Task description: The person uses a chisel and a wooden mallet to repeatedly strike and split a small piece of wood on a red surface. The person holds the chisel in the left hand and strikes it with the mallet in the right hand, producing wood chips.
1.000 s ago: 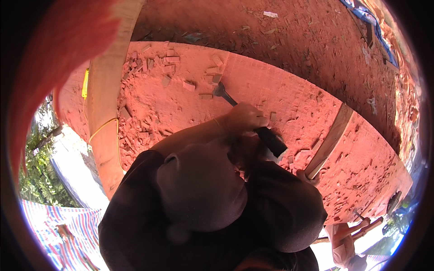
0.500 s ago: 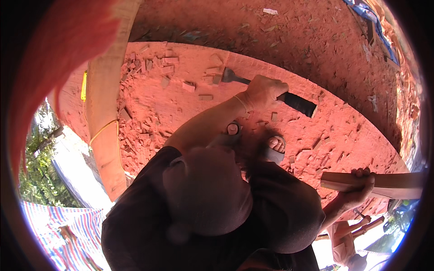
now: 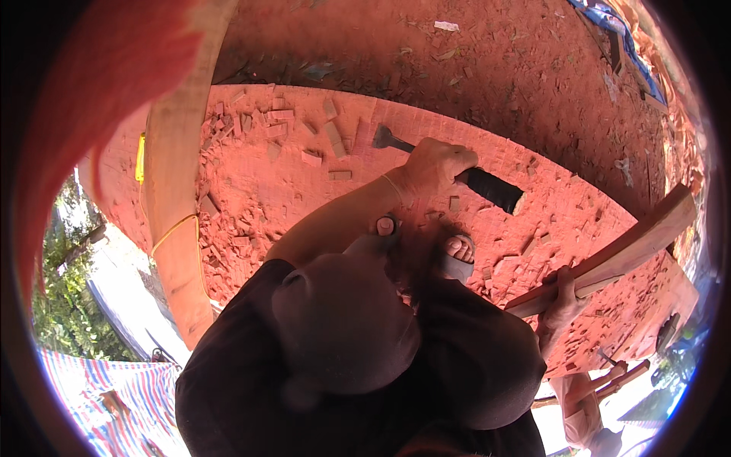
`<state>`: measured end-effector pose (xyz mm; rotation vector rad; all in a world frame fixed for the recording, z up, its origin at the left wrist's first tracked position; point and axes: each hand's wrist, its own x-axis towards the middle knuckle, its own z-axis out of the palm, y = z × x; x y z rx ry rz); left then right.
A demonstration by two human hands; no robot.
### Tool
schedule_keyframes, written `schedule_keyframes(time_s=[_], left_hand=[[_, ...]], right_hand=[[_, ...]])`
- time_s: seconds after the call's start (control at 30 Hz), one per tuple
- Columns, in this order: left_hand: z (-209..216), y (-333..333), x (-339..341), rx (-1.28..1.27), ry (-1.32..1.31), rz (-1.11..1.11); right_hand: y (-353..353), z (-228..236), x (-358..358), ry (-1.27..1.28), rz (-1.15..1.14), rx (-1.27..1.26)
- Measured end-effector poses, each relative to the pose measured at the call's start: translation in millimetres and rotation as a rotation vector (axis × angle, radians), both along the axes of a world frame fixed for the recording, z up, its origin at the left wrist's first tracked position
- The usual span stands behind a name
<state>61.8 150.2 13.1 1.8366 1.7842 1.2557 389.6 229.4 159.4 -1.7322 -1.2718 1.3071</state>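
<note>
My left hand (image 3: 437, 164) is closed round a chisel (image 3: 493, 190) with a black-wrapped handle. The flared metal blade points left and lies at or just above the red-dusted wooden board (image 3: 365, 228); contact cannot be made out. At the right, my right hand (image 3: 562, 298) grips a long, thick wooden bar (image 3: 620, 247) near its lower end. The bar slants up to the right, apart from the chisel. Small rectangular wood pieces (image 3: 333, 139) lie just left of the blade.
My feet (image 3: 458, 247) are on the board among wood chips. A wooden beam (image 3: 175, 190) with a yellow cord runs down the left. Past the board's curved far edge lies reddish ground (image 3: 365, 46). Another person (image 3: 582, 419) handles wood at the lower right.
My right hand has moved left and up, and the bar has swung from nearly level to a slant. Small wood pieces have shifted left of the blade. My left hand keeps its grip.
</note>
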Motion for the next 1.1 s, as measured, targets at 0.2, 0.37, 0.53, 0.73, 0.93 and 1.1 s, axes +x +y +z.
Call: schedule_keyframes(time_s=[0.2, 0.37, 0.53, 0.73, 0.93, 1.1], left_hand=[[-7.7, 37.0, -17.5, -0.04, 0.074, 0.09], [-18.1, 40.8, -20.1, -0.08, 0.116, 0.105], [-18.9, 42.4, -21.1, -0.031, 0.106, 0.121], [-14.7, 44.1, -26.5, -0.019, 0.125, 0.129], [-19.9, 42.8, -19.3, -0.052, 0.113, 0.123], [-25.3, 40.4, -20.9, -0.006, 0.097, 0.133]], right_hand=[[25.3, 22.2, 26.3, 0.015, -0.156, 0.054], [58.4, 55.5, 14.1, 0.349, -0.223, 0.224], [39.4, 24.5, -93.4, 0.442, -0.242, 0.092], [-13.5, -50.2, -40.0, -0.276, 0.371, -0.18], [35.1, 20.6, -39.7, 0.371, -0.124, 0.052], [-9.5, -39.7, -97.2, -0.078, 0.313, -0.151]])
